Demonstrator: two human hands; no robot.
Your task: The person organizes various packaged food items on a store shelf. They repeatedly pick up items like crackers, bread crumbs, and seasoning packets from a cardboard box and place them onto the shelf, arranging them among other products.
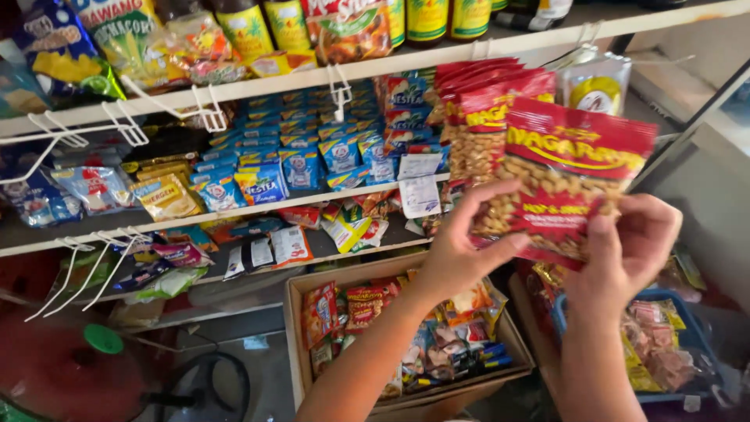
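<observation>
A red snack packet with a clear window showing coated nuts is held up in front of the shelves. My left hand pinches its lower left edge. My right hand grips its lower right corner. Behind the packet hangs a row of matching red nut packets from a white wire hook.
White shelves carry blue sachets, yellow packets and bottles. Empty white wire hooks stick out at left. A cardboard box of mixed snack packets sits below; a blue crate stands at right.
</observation>
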